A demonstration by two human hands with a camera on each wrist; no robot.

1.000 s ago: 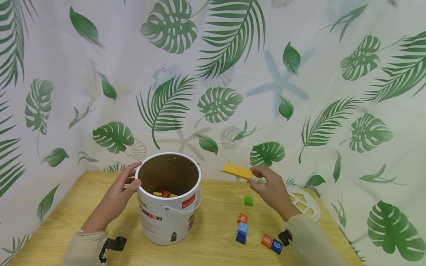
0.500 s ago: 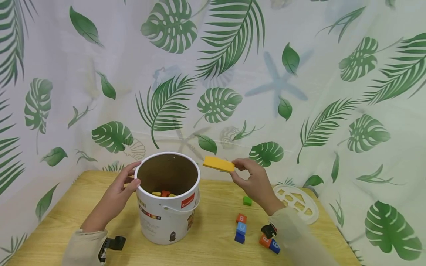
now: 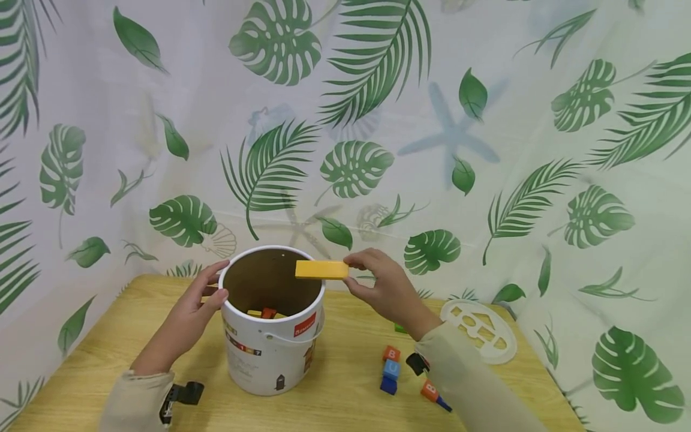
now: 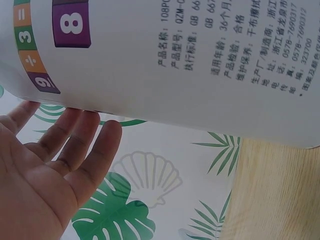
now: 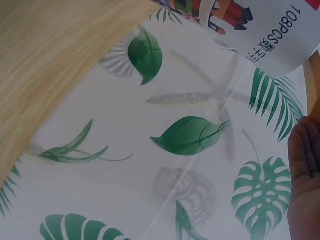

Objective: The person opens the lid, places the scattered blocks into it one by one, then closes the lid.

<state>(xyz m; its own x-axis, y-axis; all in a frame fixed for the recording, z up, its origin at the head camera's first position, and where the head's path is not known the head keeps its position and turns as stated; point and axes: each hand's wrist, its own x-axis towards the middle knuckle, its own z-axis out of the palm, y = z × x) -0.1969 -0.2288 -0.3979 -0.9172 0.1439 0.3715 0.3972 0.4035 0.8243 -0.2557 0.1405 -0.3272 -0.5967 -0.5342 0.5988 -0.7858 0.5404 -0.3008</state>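
A white toy-block bucket (image 3: 254, 360) with a wire handle stands upright on the table. Inside it, a red block (image 3: 267, 313) and some yellow pieces show at the bottom. My left hand (image 3: 186, 318) rests against the bucket's left side, thumb on the rim; its fingertips touch the outer wall in the left wrist view. Between thumb and fingers, my right hand (image 3: 385, 288) pinches one end of a long yellow block (image 3: 318, 270). The block's free end hangs over the bucket's right rim. Only the edge of this block (image 5: 314, 87) appears in the right wrist view.
Right of the bucket lie a red B block (image 3: 391, 353), a light blue block (image 3: 391, 369) and a dark blue block (image 3: 388, 385). Another red B block (image 3: 429, 391) and a green block (image 3: 400, 328) are partly hidden by my right arm. A white cut-out lid (image 3: 510, 342) lies farther right.
My right hand has carried the yellow block leftward, from right of the bucket to over its rim. The left hand and bucket have stayed put.
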